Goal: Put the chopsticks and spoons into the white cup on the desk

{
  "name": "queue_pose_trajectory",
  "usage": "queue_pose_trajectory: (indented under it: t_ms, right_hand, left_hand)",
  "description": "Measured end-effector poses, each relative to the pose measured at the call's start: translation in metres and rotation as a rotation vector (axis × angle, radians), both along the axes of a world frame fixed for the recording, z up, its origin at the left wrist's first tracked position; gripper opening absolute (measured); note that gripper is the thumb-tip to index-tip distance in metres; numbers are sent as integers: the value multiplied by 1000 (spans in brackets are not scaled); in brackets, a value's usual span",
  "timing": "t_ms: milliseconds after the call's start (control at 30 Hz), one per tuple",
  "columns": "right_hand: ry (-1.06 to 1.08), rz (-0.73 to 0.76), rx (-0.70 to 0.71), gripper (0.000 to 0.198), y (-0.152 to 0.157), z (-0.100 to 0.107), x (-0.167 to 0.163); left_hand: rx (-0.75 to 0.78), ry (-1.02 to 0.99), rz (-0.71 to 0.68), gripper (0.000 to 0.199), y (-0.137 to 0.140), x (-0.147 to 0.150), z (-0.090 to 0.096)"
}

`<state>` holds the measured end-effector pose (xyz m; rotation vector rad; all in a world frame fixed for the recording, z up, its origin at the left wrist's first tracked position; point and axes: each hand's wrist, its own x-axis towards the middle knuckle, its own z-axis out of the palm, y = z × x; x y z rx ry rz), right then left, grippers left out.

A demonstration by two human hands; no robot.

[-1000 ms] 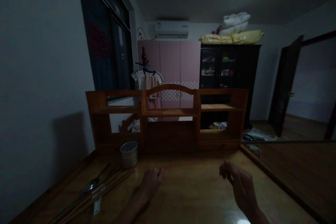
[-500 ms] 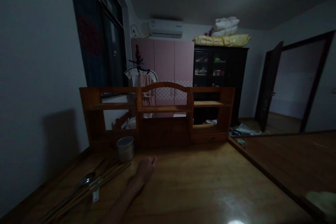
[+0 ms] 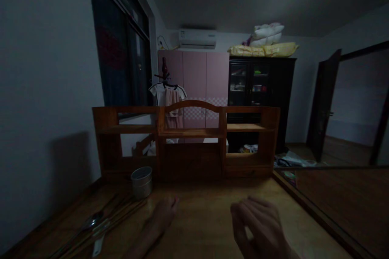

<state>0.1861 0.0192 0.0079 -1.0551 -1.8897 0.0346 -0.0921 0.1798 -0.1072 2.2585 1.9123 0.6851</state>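
Occupying a wooden desk, a metal cup stands near sticks and the left hand, fingers too blurred to tell; the right hand presses fingers together, thumb apart; beyond the shelf unit, a pink wardrobe

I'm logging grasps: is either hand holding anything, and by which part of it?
No held thing shows in the left hand or the right hand, though the dim, blurred view cannot rule out something small hidden in either grip.
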Motion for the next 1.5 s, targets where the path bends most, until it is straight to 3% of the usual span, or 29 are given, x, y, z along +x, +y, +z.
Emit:
queue_pose_trajectory:
  t_ms: [67, 133, 233, 300, 400, 533, 700, 833, 1033, 1167, 1500]
  right_hand:
    - [-314, -64, 108, 30, 59, -29, 22]
    - [-433, -108, 62, 44, 106, -69, 44]
    - [-367, -145, -83, 56, 147, -120, 75]
    - [-201, -168, -181, 56, 156, -133, 89]
    - [-21, -173, -250, 55, 156, -128, 98]
    - [-145, -169, -293, 56, 151, -117, 94]
    - [-179, -174, -298, 54, 146, -123, 83]
    - [-205, -129, -339, 55, 143, -123, 79]
    - [-195, -131, -362, 57, 139, -129, 73]
    - [-201, -141, -328, 58, 141, -138, 67]
    - [-221, -238, -259, 67, 146, -146, 67]
  left_hand:
    - [-11, -10, 11, 45, -1, 0, 5]
    - [-17, -15, 21, 42, -2, 0, 9]
    - [-17, -16, 20, 34, -2, -1, 11]
    - [-20, 2, -22, 30, -1, -4, 9]
    - [-19, 32, -101, 29, 0, -8, 1]
    - [-45, -22, -78, 28, 5, -7, -9]
    - [-67, -3, -18, 45, 10, -1, -15]
    - [-29, 50, -37, 38, 9, -1, -15]
    - [-9, 48, -39, 47, 5, 0, -11]
    - [5, 51, -40, 57, 5, 1, -10]
    - [29, 67, -39, 59, 4, -4, -8]
